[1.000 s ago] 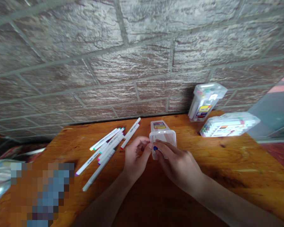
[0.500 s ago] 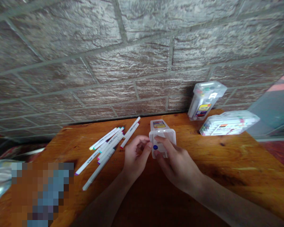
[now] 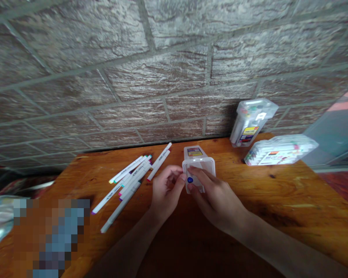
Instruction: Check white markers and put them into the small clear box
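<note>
A clear plastic marker case [image 3: 210,166] lies on the wooden table with its square mouth facing me and a label on its far part. My left hand [image 3: 167,189] has its fingers curled, thumb and fingertips gripping the case's left rim. At the mouth, my right hand [image 3: 217,197] has its index finger above and its thumb below the round blue end of a marker [image 3: 190,180], seen end-on. The rest of that marker is hidden in the case. Left of my hands, several white markers [image 3: 133,173] with coloured ends lie loosely together.
A filled clear marker case [image 3: 246,123] stands upright near the wall at the right. Another filled case [image 3: 281,152] lies beside it. The stone-block wall [image 3: 174,77] runs along the table's back edge. A pixelated patch covers the lower left.
Very little differs. The right index finger and thumb have shifted slightly at the blue marker end; the left hand and the case stay in place.
</note>
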Tool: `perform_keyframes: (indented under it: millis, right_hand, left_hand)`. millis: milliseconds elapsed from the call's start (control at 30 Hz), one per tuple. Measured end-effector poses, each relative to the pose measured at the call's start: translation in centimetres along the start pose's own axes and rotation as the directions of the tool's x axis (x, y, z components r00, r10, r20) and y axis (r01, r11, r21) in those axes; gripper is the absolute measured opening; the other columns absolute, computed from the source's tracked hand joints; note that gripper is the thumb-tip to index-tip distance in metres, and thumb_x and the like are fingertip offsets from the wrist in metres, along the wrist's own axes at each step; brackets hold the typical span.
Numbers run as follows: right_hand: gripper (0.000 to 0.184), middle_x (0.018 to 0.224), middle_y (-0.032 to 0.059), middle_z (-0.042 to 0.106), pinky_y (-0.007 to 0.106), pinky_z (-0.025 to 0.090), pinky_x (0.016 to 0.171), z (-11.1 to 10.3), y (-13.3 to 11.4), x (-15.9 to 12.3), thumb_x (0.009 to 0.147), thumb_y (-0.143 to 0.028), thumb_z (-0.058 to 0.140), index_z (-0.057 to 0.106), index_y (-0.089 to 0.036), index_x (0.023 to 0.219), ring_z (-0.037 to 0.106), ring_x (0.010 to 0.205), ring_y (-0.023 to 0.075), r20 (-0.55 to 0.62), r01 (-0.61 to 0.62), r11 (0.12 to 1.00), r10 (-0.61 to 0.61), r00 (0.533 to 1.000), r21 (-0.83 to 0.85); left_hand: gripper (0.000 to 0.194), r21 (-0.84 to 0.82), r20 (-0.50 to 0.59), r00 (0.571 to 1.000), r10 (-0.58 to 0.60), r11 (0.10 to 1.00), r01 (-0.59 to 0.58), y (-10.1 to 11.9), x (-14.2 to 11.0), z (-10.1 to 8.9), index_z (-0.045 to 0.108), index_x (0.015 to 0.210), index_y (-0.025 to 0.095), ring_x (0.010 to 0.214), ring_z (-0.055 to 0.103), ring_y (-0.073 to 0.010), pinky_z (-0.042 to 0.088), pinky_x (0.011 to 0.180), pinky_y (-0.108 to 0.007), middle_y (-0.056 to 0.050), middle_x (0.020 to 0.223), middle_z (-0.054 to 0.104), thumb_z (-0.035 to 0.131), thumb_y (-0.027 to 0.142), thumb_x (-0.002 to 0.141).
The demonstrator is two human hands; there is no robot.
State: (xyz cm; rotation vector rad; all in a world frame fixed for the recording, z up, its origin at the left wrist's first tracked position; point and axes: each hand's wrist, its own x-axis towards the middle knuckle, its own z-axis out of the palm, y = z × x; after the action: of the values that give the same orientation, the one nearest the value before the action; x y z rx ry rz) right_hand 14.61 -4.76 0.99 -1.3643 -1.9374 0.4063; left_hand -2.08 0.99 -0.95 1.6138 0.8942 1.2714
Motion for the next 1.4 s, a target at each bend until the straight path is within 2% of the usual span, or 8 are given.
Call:
perform_keyframes:
  millis: [267, 567, 700, 967, 1100, 1300, 1400]
  right_hand:
    - [0.037, 0.142, 0.0183, 0.069, 0.055, 0.064, 0.099, 0.09, -0.02, -0.07, 0.105, -0.023, 0.05, 0.056, -0.016, 0.14, 0.074, 0.123, 0.0369, 0.011, -0.016, 1.0, 0.016, 1.0, -0.004]
    - [0.045, 0.149, 0.0181, 0.066, 0.055, 0.063, 0.103, 0.13, 0.02, -0.16, 0.106, -0.025, 0.049, 0.052, -0.016, 0.149, 0.072, 0.128, 0.036, 0.037, -0.022, 1.0, 0.022, 0.999, 0.007]
    - [0.043, 0.154, 0.0169, 0.063, 0.057, 0.06, 0.108, 0.24, 0.21, -0.25, 0.109, -0.028, 0.047, 0.055, -0.016, 0.149, 0.068, 0.134, 0.0367, 0.053, -0.02, 1.0, 0.02, 0.998, 0.009]
    - [0.038, 0.151, 0.0133, 0.066, 0.055, 0.06, 0.108, 0.43, 0.3, 0.01, 0.11, -0.021, 0.044, 0.059, -0.019, 0.145, 0.069, 0.133, 0.0343, 0.038, -0.043, 0.999, 0.043, 0.998, 0.006]
    - [0.038, 0.149, 0.0144, 0.068, 0.051, 0.063, 0.102, 0.46, 0.11, 0.0, 0.111, -0.021, 0.043, 0.058, -0.018, 0.145, 0.073, 0.127, 0.0349, 0.041, -0.07, 0.997, 0.07, 0.997, -0.019]
    - [0.036, 0.136, 0.0128, 0.076, 0.037, 0.064, 0.088, 0.14, -0.23, 0.0, 0.108, -0.019, 0.049, 0.058, -0.022, 0.144, 0.08, 0.109, 0.0285, 0.032, -0.063, 0.996, 0.065, 0.997, -0.068]
    - [0.037, 0.136, 0.0139, 0.075, 0.035, 0.064, 0.083, -0.04, -0.35, -0.04, 0.108, -0.02, 0.05, 0.057, -0.022, 0.144, 0.081, 0.104, 0.0278, 0.028, -0.057, 0.995, 0.06, 0.998, -0.078]
  left_hand:
    - [0.01, -0.023, -0.005, 1.0, -0.027, 0.999, 0.027, -0.04, -0.13, 0.04, 0.069, 0.092, 0.019, 0.065, 0.062, -0.0125, 0.049, 0.058, -0.022, 0.0, 0.077, 0.069, 0.071, 0.028, 0.095]
    - [0.009, -0.029, 0.01, 1.0, -0.004, 1.0, 0.005, 0.13, 0.01, 0.09, 0.069, 0.092, 0.019, 0.063, 0.061, -0.0113, 0.048, 0.057, -0.02, 0.001, 0.075, 0.069, 0.07, 0.027, 0.096]
    - [0.012, -0.02, 0.006, 1.0, 0.012, 1.0, -0.012, 0.04, 0.05, 0.1, 0.07, 0.092, 0.018, 0.061, 0.061, -0.0116, 0.048, 0.057, -0.021, 0.001, 0.075, 0.069, 0.07, 0.03, 0.096]
    - [0.01, 0.013, 0.004, 0.999, 0.039, 0.999, -0.039, -0.2, 0.08, -0.08, 0.069, 0.092, 0.019, 0.058, 0.056, -0.0104, 0.047, 0.056, -0.021, 0.002, 0.073, 0.065, 0.07, 0.028, 0.096]
    - [0.011, 0.018, 0.001, 0.999, 0.047, 0.999, -0.047, -0.3, 0.1, -0.11, 0.069, 0.092, 0.018, 0.057, 0.055, -0.0102, 0.047, 0.056, -0.021, 0.003, 0.072, 0.064, 0.069, 0.029, 0.097]
    - [0.014, 0.013, 0.004, 0.999, 0.05, 0.999, -0.05, -0.31, 0.1, -0.07, 0.068, 0.092, 0.019, 0.056, 0.054, -0.0101, 0.046, 0.055, -0.021, 0.003, 0.071, 0.063, 0.07, 0.031, 0.097]
    - [0.016, 0.006, 0.0, 0.999, 0.044, 0.999, -0.044, -0.27, 0.11, -0.03, 0.068, 0.091, 0.019, 0.056, 0.054, -0.0102, 0.045, 0.054, -0.021, 0.003, 0.07, 0.064, 0.071, 0.033, 0.096]
